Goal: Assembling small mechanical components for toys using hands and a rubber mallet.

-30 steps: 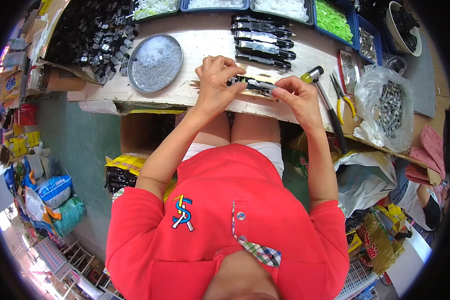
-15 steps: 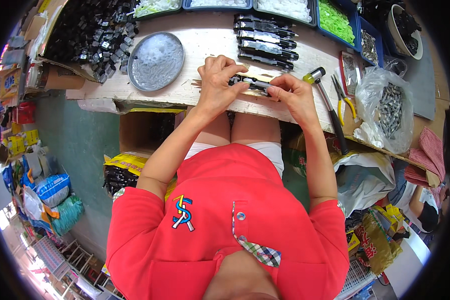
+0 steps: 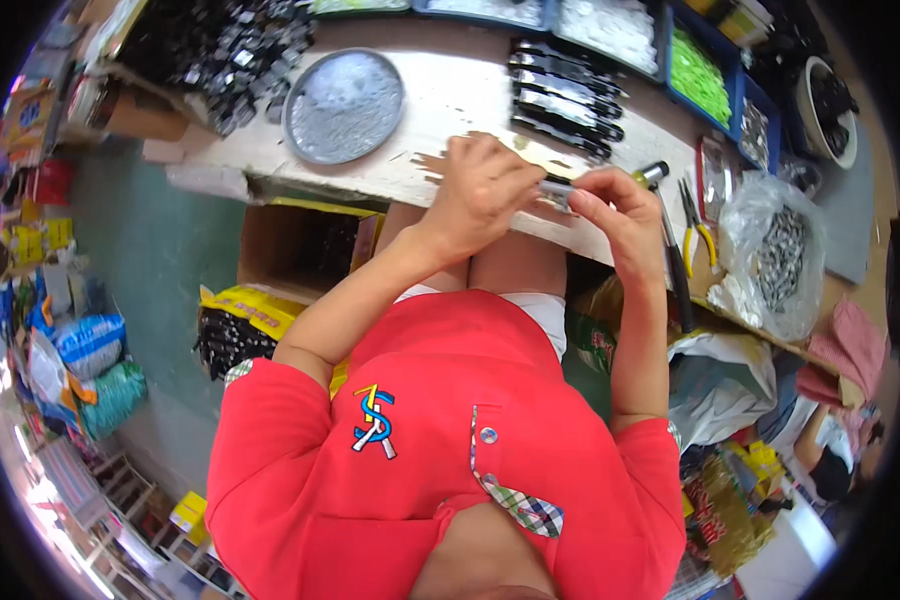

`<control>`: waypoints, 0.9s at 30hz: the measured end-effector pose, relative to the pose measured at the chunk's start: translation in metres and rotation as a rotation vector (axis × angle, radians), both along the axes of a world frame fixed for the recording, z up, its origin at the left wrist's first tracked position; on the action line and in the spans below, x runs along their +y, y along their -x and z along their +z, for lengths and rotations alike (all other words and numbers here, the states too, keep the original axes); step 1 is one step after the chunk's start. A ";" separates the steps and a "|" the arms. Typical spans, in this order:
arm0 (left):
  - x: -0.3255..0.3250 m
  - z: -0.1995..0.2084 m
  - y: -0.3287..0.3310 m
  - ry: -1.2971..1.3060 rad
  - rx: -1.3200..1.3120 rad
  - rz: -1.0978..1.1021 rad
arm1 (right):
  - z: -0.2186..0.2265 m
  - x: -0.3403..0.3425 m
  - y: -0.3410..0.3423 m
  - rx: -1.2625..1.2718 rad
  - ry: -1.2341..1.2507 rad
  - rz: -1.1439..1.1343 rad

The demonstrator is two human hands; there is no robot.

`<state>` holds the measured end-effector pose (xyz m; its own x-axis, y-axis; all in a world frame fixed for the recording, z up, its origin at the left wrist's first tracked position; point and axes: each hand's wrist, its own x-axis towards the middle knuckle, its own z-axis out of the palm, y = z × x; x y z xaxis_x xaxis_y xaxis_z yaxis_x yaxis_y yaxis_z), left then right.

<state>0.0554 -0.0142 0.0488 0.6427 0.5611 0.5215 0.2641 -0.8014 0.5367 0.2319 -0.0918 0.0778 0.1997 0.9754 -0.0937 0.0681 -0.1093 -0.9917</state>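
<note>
My left hand [image 3: 482, 192] is closed over the left end of a slim black part with a silver-grey strip [image 3: 554, 189], hiding most of it. At the part's other end, my right hand [image 3: 618, 205] pinches it between thumb and fingers. Both hands are at the near edge of the worn white worktable [image 3: 440, 95]. Just beyond them lies a row of several similar black parts [image 3: 568, 98] with shiny faces. A hammer [image 3: 676, 250] with a black grip lies close to my right hand.
Left of my hands stands a round grey dish [image 3: 343, 160]; black pieces [image 3: 235, 60] are heaped behind it. Blue trays with white pieces [image 3: 605, 35] and green pieces [image 3: 698, 75] line the back. Yellow-handled pliers [image 3: 708, 250] and a clear bag of metal parts [image 3: 782, 250] lie right.
My left hand has turned and closed over the black part, which showed more plainly before. My right hand keeps its pinch. The whole view has shifted a little.
</note>
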 end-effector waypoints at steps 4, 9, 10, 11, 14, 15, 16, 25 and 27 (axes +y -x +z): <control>-0.017 -0.005 0.020 0.185 -0.198 -0.041 | 0.005 -0.005 0.008 -0.053 0.032 0.056; -0.050 -0.036 0.115 0.717 -0.164 0.228 | 0.006 -0.012 0.001 0.090 -0.022 -0.022; -0.059 -0.062 0.138 0.675 -0.148 0.333 | 0.003 -0.013 -0.001 0.068 -0.014 -0.045; -0.066 -0.091 0.157 0.637 -0.130 0.428 | 0.001 -0.016 -0.001 0.067 -0.017 -0.045; -0.075 -0.127 0.195 1.375 -0.160 0.817 | -0.011 -0.019 0.004 0.101 0.001 -0.029; -0.074 -0.141 0.203 1.443 -0.148 0.890 | -0.012 -0.019 0.008 0.108 0.007 -0.016; -0.069 -0.157 0.205 1.433 -0.155 0.914 | -0.012 -0.021 0.013 0.104 0.015 -0.021; 0.101 -0.267 0.253 1.544 -0.968 0.537 | 0.006 -0.012 0.036 0.036 0.008 -0.003; 0.085 -0.262 0.239 1.423 -0.741 0.621 | 0.006 -0.015 0.032 0.023 0.006 -0.026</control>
<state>-0.1839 0.0713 -0.2136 0.0383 0.8618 -0.5058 -0.2861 0.4944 0.8208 0.2000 -0.1067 0.0834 0.2229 0.9692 -0.1048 0.0425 -0.1171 -0.9922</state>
